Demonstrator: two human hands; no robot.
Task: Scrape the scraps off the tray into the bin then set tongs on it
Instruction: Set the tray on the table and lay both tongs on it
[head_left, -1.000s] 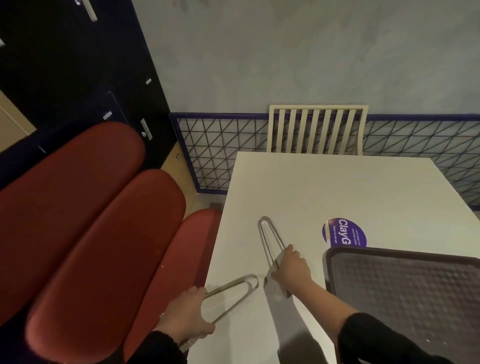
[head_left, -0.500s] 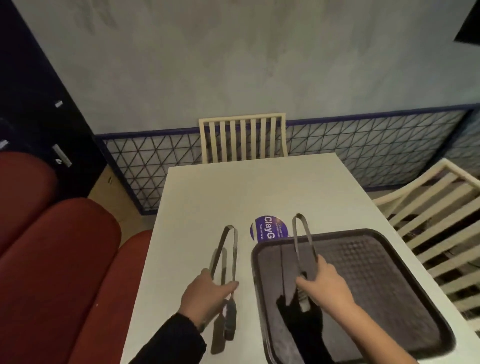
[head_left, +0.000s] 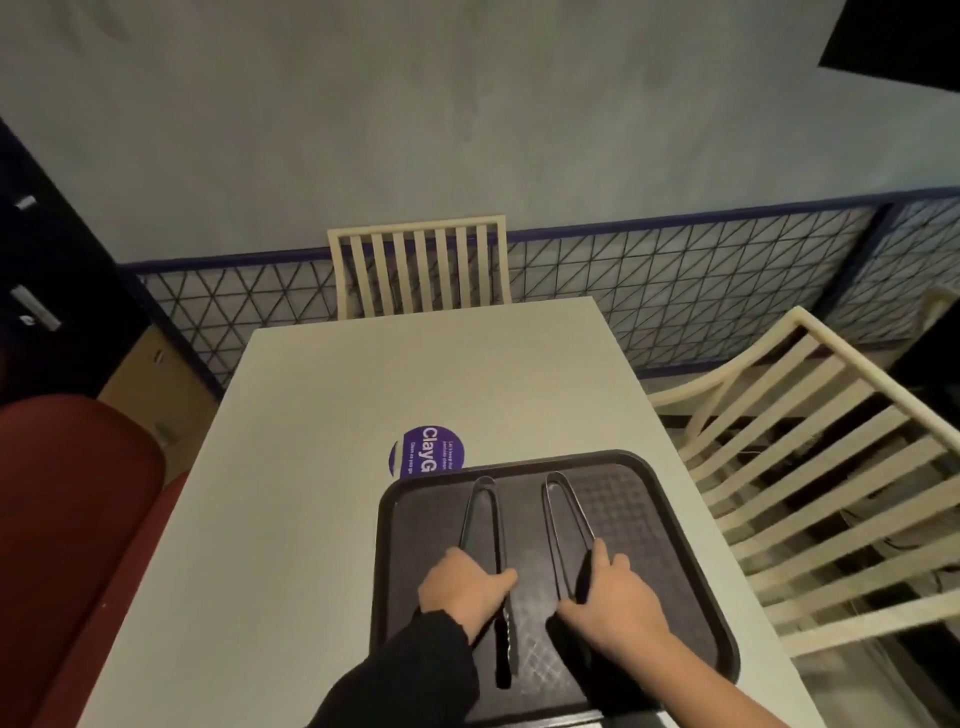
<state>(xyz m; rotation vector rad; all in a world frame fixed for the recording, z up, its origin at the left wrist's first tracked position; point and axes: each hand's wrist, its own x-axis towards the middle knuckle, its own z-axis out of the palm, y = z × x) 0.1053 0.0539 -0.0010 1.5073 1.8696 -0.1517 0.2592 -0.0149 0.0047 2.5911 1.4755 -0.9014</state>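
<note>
A dark brown textured tray (head_left: 670, 545) lies on the white table (head_left: 363, 395), near its front right. Two metal tongs rest side by side on the tray, hinged ends pointing away from me. My left hand (head_left: 462, 590) grips the left tongs (head_left: 480, 519) round their arms; the jaw tips stick out below my wrist. My right hand (head_left: 613, 597) grips the right tongs (head_left: 563, 519) in the same way, and it hides their tips. No scraps or bin are visible.
A round purple sticker (head_left: 423, 449) sits on the table just beyond the tray. A cream slatted chair (head_left: 421, 265) stands at the far end, another (head_left: 810, 467) at the right. Red padded seating (head_left: 67, 545) runs along the left.
Both hands have carried the tongs rightward from the bare table onto the tray. The left tongs were beside the tray half a second ago; now both pairs lie on it.
</note>
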